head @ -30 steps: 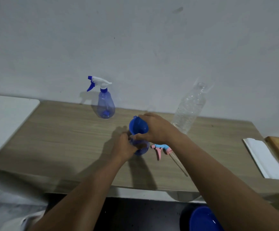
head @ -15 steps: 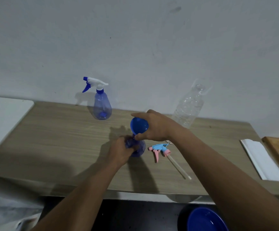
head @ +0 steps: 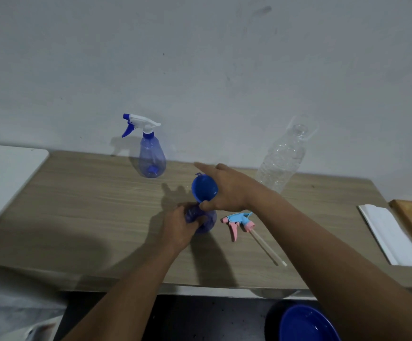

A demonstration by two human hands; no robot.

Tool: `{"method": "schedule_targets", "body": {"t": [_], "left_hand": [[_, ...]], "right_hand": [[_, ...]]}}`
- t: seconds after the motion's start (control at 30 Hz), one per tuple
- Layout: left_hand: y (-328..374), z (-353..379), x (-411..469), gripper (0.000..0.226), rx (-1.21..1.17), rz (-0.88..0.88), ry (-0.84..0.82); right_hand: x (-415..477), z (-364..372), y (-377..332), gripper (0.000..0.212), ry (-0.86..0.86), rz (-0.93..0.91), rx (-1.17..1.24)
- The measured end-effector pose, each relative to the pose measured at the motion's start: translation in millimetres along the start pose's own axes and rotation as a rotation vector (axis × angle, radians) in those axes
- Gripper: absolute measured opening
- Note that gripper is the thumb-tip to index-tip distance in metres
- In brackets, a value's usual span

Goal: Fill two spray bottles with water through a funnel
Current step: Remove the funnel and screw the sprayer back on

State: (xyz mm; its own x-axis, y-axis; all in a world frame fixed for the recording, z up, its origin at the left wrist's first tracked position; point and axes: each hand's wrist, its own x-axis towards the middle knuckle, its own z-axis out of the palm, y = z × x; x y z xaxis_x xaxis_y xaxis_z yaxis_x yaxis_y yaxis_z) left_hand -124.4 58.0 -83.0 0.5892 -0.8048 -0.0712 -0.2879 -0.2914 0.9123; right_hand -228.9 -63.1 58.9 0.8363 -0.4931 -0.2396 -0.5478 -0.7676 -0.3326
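Stage: the funnel is being seated in the first bottle; no pouring is seen, and by this view neither bottle is judged filled.
Open spray bottle (head: 206,221): stood near the middle of the wooden tabletop (head: 77,205), head removed, its neck largely hidden by the hands.
Left hand (head: 179,226): wrapped around the open spray bottle's upper body, fingers curled closed on it.
Right hand (head: 227,190): the blue funnel (head: 203,187) is pinched at its lower cone between thumb and fingers, the forefinger stretched out past the rim.
Funnel position: held directly above the open bottle's neck, tilted; whether the spout is already inside cannot be told.
Removed spray head (head: 239,221): pink and light blue, laid on the tabletop just right of the open bottle, its dip tube pointing toward the front edge.
Second spray bottle (head: 150,156): upright at the back edge, left of centre, white and blue head screwed on, untouched and seemingly empty.
Clear plastic bottle (head: 281,161): at the back edge toward the right, well apart from both hands; presumably the water source.
Blue basin (head: 308,323): below the front edge, on the right.
Left to do: seating the funnel, pouring, refitting the head, then the same for the second bottle.
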Motion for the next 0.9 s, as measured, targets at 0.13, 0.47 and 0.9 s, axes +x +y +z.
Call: {"method": "schedule_targets", "body": {"t": [0.13,0.47,0.9], "left_hand": [[-5.5,-0.5,2.5,0.033,0.006,0.063,0.007],[-21.9,-4.3,9.8,0.024,0.032,0.138,0.061],[-23.6,-10.7,9.5,0.031,-0.021,0.132,0.093]], "right_hand": [[-6.5,-18.9,5.4,0.097,0.021,0.067,0.178],[3.0,10.0,51.2,0.066,0.402,0.153,0.574],[55.3,100.6,73.7,0.075,0.328,0.296,0.479]]}}
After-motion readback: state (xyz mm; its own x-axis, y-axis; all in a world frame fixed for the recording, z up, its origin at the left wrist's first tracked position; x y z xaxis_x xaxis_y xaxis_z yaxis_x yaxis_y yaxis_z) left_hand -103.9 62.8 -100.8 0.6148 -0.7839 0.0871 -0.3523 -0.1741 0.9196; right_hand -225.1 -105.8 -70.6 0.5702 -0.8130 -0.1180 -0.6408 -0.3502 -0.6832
